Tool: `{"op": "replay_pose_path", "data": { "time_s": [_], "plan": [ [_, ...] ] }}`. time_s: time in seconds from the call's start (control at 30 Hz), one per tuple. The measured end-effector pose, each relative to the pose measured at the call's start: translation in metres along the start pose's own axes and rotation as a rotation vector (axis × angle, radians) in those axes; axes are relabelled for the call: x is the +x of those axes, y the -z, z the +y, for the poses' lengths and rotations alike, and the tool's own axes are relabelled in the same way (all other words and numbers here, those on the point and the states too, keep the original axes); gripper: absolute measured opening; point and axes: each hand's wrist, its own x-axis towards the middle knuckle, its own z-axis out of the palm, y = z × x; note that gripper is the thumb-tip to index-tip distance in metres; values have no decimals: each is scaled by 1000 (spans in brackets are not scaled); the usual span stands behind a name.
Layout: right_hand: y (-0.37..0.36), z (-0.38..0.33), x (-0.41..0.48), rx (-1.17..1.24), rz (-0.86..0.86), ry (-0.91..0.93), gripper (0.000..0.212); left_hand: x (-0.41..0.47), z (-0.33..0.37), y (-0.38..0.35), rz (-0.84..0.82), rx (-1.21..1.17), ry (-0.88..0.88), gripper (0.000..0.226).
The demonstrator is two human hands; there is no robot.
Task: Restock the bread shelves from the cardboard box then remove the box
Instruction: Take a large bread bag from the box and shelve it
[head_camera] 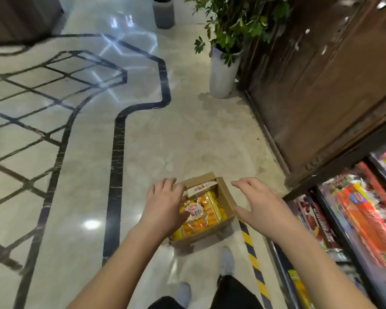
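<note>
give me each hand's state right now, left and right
Left hand: open, fingers spread over the bread packs in the cardboard box, holding nothing.
Right hand: open, fingers spread above the box's right edge, holding nothing.

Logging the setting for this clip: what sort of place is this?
Probably a shop aisle: shelves of packaged snacks at right, an open cardboard box of bagged bread on a polished floor, and potted plants.

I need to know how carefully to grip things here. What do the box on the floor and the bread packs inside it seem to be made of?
The box looks like plain brown corrugated cardboard: matte, with open flaps folded out. The bread packs seem wrapped in thin glossy plastic film, clear in places, since it glints and yellow-orange contents show through. Both probably crush easily.
</note>
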Motion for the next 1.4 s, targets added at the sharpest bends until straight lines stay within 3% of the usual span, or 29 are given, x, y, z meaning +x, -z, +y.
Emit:
{"op": "replay_pose_path", "data": {
  "time_s": [0.37, 0.63, 0.93, 1.4],
  "plan": [
    [-16, 62, 141, 8, -222, 187, 64, 88, 12, -22, -59, -66, 275, 73],
    [-64, 87, 204, 45, -388, 191, 62, 128, -5, -73, -152, -171, 411, 72],
    [-209, 134, 280, 14, -524, 109, 59, 193, -65, -217, -285, -279, 548, 64],
    [-424, 200, 360, -42, -624, 21, 52, 287, -115, -455, -507, -165, 433, 72]
  ]
}}
